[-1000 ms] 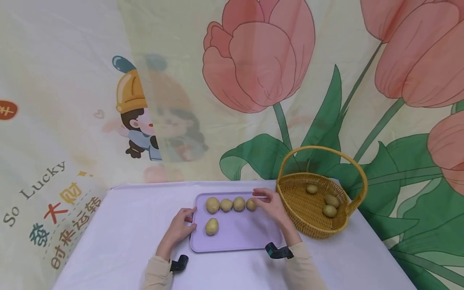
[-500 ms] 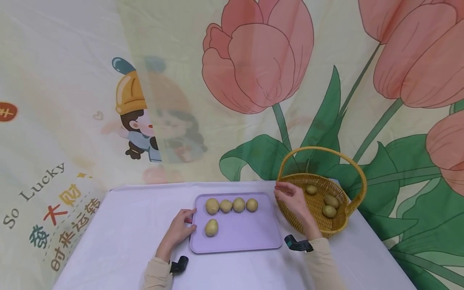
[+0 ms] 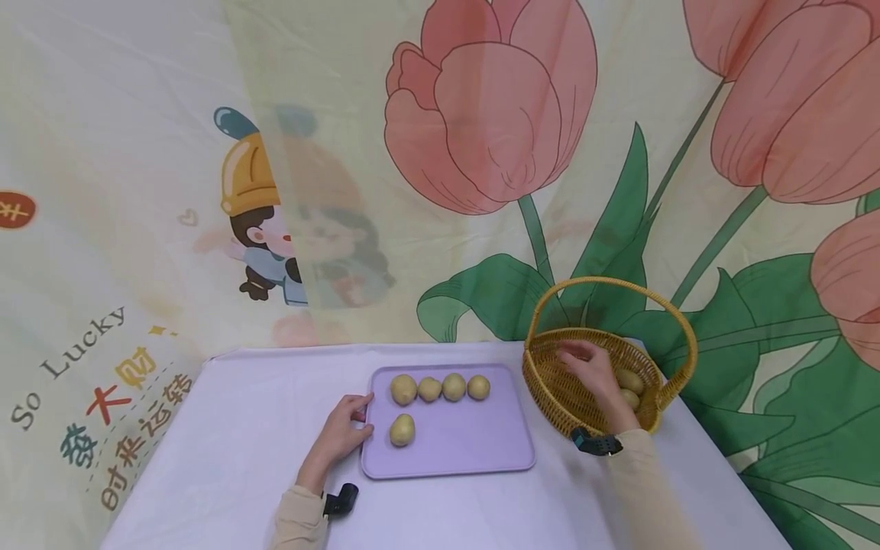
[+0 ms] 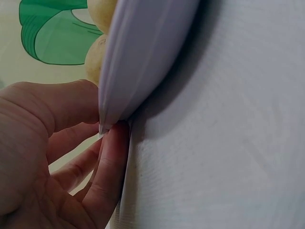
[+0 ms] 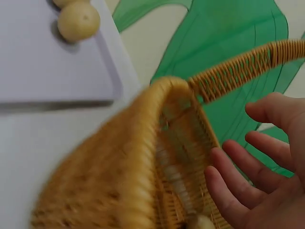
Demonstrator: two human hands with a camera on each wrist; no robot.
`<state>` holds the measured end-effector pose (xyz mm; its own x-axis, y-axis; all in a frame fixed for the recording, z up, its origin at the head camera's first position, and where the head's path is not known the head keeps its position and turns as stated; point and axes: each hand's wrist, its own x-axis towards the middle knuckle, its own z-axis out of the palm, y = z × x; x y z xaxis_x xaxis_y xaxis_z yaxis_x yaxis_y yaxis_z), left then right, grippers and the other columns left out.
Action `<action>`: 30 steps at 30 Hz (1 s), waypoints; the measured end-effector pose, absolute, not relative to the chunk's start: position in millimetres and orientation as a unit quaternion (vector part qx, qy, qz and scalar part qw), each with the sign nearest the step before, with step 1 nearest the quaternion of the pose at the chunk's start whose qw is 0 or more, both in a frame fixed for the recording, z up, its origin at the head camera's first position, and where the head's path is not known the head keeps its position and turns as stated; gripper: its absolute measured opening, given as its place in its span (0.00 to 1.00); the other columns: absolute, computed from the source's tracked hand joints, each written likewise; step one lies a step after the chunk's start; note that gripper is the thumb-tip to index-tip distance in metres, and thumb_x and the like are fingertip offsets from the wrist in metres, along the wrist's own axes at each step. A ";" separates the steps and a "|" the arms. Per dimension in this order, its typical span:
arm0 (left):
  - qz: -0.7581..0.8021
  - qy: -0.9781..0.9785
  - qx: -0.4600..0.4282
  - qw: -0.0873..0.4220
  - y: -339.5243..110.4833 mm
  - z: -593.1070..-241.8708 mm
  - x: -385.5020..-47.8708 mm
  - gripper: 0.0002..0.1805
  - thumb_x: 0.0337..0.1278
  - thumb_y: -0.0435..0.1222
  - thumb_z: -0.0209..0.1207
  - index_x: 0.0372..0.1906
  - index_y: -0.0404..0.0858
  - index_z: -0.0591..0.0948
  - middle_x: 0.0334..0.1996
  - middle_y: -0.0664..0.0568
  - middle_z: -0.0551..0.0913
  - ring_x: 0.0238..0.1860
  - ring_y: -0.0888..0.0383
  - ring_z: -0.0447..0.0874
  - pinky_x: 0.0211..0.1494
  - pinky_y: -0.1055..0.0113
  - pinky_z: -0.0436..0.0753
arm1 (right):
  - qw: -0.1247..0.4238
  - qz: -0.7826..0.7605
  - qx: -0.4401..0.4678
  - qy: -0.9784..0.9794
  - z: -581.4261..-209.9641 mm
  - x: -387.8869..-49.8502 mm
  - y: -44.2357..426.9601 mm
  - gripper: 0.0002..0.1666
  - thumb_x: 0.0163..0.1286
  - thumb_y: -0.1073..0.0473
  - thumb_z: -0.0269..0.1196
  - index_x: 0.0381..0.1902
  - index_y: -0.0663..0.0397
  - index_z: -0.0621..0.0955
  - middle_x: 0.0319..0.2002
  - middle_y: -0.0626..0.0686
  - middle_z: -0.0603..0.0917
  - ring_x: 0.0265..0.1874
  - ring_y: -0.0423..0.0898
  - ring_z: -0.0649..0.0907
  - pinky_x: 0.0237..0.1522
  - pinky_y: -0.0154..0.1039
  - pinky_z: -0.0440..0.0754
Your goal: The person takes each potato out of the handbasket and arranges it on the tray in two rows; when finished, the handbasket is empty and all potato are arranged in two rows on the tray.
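Note:
My left hand (image 3: 337,434) grips the left edge of the purple tray (image 3: 474,443); in the left wrist view that hand (image 4: 57,143) has its thumb and fingers on the tray's rim (image 4: 136,62). Several potatoes stand in a row along the tray's back, with a single potato (image 3: 402,430) in front at the left. Over the wicker basket (image 3: 560,409) is my right hand (image 3: 596,378), holding nothing. The right wrist view shows the hand (image 5: 267,176) with spread, loosely bent fingers above the basket's inside. Potatoes (image 3: 629,380) lie at the basket's right, partly hidden by the hand.
The basket's tall handle (image 3: 612,281) arches over it from left to right. A white cloth (image 3: 241,443) covers the table. Behind hangs a printed curtain (image 3: 344,76) with tulips and a cartoon figure.
My right hand has moved right, from beside the tray's last back-row potato to over the basket. My left hand and the tray have stayed in place.

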<state>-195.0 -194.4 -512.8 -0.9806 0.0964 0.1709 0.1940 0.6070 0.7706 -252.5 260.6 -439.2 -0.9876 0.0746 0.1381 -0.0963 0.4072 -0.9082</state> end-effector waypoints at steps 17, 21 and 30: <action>-0.444 -0.890 -0.083 0.060 -198.7 -516.0 -193.8 0.31 0.40 0.22 0.67 0.58 0.26 0.78 0.50 0.40 0.77 0.39 0.52 0.79 0.46 0.58 0.77 | 0.069 0.502 -0.101 -0.856 -447.6 -270.8 285.9 0.28 0.73 0.60 0.54 0.63 0.75 0.70 0.58 0.73 0.73 0.53 0.66 0.77 0.50 0.55 0.79; -0.444 -0.890 -0.083 0.059 -198.4 -515.6 -192.9 0.31 0.40 0.22 0.67 0.58 0.26 0.78 0.49 0.40 0.77 0.39 0.51 0.79 0.46 0.58 0.77 | 0.079 0.510 -0.137 -0.845 -449.1 -271.7 287.5 0.30 0.71 0.60 0.55 0.64 0.77 0.69 0.58 0.74 0.73 0.54 0.67 0.78 0.51 0.55 0.79; -0.443 -0.890 -0.089 0.065 -196.3 -516.5 -195.3 0.31 0.41 0.23 0.67 0.58 0.27 0.79 0.49 0.41 0.77 0.39 0.53 0.79 0.45 0.60 0.77 | 0.106 0.423 -0.195 -0.879 -446.0 -267.6 289.6 0.24 0.67 0.53 0.60 0.49 0.71 0.80 0.44 0.68 0.81 0.40 0.63 0.78 0.41 0.55 0.76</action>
<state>-195.3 -196.3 -516.5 -0.9756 0.1006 0.1952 0.2164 0.5918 0.7765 -267.6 289.6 -446.0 -0.9012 0.4328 0.0215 0.2533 0.5664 -0.7842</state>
